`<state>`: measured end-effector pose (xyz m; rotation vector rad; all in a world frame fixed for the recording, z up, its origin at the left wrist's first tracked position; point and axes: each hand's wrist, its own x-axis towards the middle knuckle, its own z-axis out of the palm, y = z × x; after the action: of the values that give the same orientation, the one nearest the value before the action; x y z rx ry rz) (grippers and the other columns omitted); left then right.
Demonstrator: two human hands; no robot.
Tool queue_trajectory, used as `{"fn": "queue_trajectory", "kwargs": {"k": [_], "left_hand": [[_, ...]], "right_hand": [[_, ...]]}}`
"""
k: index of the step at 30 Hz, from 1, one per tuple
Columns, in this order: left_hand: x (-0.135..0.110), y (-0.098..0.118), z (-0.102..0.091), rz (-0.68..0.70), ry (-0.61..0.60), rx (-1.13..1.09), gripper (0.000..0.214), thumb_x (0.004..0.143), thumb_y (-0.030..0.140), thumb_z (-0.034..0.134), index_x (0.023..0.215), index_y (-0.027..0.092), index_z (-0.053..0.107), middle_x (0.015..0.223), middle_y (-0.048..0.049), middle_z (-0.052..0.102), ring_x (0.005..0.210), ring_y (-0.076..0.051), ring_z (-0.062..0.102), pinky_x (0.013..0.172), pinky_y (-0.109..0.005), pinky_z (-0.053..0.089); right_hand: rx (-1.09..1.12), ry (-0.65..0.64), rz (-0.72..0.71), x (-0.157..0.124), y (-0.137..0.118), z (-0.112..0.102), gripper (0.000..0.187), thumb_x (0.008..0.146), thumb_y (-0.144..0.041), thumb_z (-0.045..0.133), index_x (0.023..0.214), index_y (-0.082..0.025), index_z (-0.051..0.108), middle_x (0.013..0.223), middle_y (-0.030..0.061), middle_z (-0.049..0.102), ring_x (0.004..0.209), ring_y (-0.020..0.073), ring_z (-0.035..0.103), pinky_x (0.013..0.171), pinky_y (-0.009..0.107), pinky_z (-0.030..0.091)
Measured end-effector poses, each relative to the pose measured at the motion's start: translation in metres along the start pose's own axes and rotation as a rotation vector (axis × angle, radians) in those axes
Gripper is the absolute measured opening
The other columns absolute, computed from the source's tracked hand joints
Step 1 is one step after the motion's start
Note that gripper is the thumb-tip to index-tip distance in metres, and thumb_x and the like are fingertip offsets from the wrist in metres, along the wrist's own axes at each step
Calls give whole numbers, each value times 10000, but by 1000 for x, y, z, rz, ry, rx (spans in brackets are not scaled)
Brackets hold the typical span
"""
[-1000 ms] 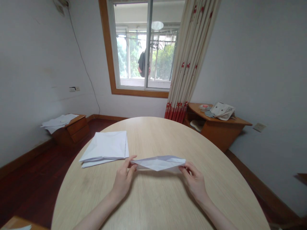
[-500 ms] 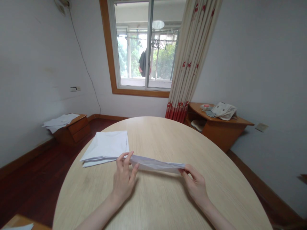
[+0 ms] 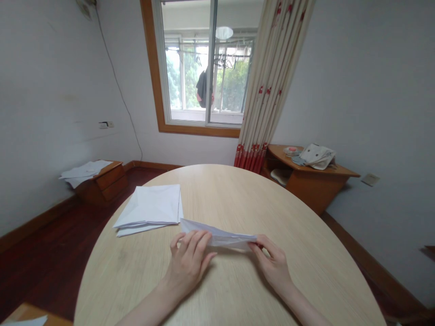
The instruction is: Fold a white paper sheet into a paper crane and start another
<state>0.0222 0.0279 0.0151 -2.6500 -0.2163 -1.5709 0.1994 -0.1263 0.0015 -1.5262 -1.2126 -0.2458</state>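
Note:
A thin folded sheet of white paper stretches between my two hands over the round table, its layers slightly parted along the upper edge. My right hand pinches its right end between thumb and fingers. Bent over the left half are the fingers of my left hand, close together against the paper. The left thumb stands a little apart in front, below the fold, and the paper's left corner sticks up beyond the fingers. A stack of folded white paper lies on the table beyond my left hand.
A small wooden cabinet with loose papers stands at the left wall. A wooden corner desk at the right bears a white bag. Behind the table are a window and a patterned curtain.
My left hand has shifted right along the paper, from its left end toward the middle, and the left corner now shows free. The right hand has moved slightly left, still pinching its end.

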Motion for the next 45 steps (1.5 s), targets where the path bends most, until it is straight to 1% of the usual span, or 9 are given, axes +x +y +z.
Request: {"fn": "queue_trajectory", "kwargs": {"k": [4, 10, 14, 23, 31, 34, 37, 41, 45], "left_hand": [[-4, -5, 7, -35, -31, 9, 285, 999, 339, 400, 1150, 149, 549, 940, -82, 683, 911, -215, 589, 949, -384, 254], [-6, -11, 10, -20, -58, -86, 159, 973, 177, 428, 959, 183, 587, 787, -4, 664, 798, -169, 577, 930, -352, 247], [-7, -14, 8, 18, -77, -120, 264, 933, 71, 408, 837, 215, 607, 755, 14, 642, 784, -153, 556, 951, -368, 212], [0, -19, 3, 123, -89, -122, 236, 902, 82, 458, 780, 221, 605, 1189, -73, 610, 1133, -222, 479, 1024, -452, 211], [12, -38, -13, 80, -187, -147, 73, 828, 186, 614, 815, 256, 629, 1315, -48, 524, 1226, -274, 422, 1071, -513, 156], [13, -47, -17, -38, -197, -203, 345, 753, 241, 704, 1079, 276, 598, 1388, -95, 411, 1276, -317, 358, 1068, -535, 204], [8, -55, -14, -190, -238, -369, 697, 713, 210, 730, 1309, 243, 370, 1468, -162, 240, 1344, -325, 269, 1041, -526, 308], [-2, -65, -4, -219, -355, -579, 813, 739, 113, 668, 1389, 257, 200, 1477, -167, 245, 1366, -289, 270, 1060, -513, 314], [-9, -74, 3, -367, -427, -646, 874, 733, 119, 679, 1426, 264, 166, 1492, -165, 233, 1354, -302, 305, 1069, -509, 316]], "right_hand": [[5, -22, -3, -1, 0, 0, 132, 875, -190, 536, 779, -217, 623, 706, 6, 630, 642, 145, 585, 581, 218, 466], [7, -44, 2, -1, -1, 0, 155, 888, -202, 514, 790, -217, 634, 731, 21, 645, 677, 160, 608, 600, 230, 485], [11, -50, -12, -1, 0, -1, 165, 897, -205, 498, 820, -216, 643, 783, 42, 672, 718, 175, 634, 624, 247, 505], [-37, -78, -106, 1, 1, -4, 189, 905, -133, 464, 907, -224, 629, 797, 37, 661, 750, 171, 629, 656, 257, 510], [-87, -36, -171, 8, -4, -12, 187, 903, -146, 464, 887, -220, 636, 758, 40, 664, 701, 177, 628, 611, 267, 502], [-104, -12, -143, 9, -2, -15, 179, 901, -169, 470, 867, -222, 637, 748, 38, 660, 682, 178, 622, 593, 270, 497], [-108, -5, -110, 9, 0, -16, 169, 898, -182, 473, 846, -225, 628, 745, 39, 658, 685, 183, 620, 599, 280, 499], [-103, -24, -84, 9, 4, -16, 176, 901, -215, 468, 832, -227, 630, 740, 47, 663, 687, 192, 622, 599, 295, 500], [-106, -9, -84, 10, 8, -17, 165, 901, -219, 478, 832, -225, 627, 742, 43, 658, 694, 188, 618, 609, 289, 497]]}}
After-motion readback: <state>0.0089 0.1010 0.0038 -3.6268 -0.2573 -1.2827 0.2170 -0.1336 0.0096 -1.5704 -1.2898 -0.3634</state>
